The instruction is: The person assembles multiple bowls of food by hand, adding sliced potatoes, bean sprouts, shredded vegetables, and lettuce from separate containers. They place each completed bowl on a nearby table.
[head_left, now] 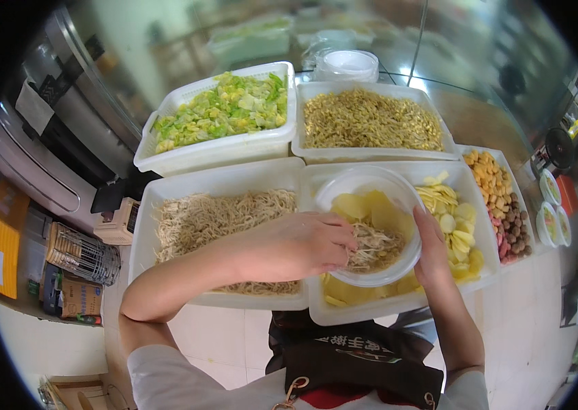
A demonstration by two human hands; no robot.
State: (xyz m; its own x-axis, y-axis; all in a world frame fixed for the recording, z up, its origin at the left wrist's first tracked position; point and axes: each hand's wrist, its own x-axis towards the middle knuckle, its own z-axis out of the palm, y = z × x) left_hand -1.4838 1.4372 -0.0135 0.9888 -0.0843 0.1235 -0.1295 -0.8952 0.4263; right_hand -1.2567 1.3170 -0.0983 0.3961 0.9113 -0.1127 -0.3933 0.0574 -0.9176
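A round white plastic bowl [333,183] is over the tray of sliced potato [465,229]. Pale yellow potato slices [364,205] line its far side, and a clump of thin pale strands, like enoki mushrooms [376,249], lies in the near part. My left hand [302,240] reaches across from the left, its curled fingers down on these strands at the bowl's left side; the fingertips are partly hidden. My right hand [432,251] grips the bowl's right rim, thumb up along the edge. Left of the bowl, a white tray [144,205] holds more of the same strands [224,212].
Behind are a basket of chopped lettuce [231,106] and a tray of bean sprouts [371,119], with stacked white bowls [349,66] beyond. At right, a tray holds tofu puffs [488,174] and meatballs [517,229]; filled bowls [548,222] stand farther right. A wire rack [87,253] is at left.
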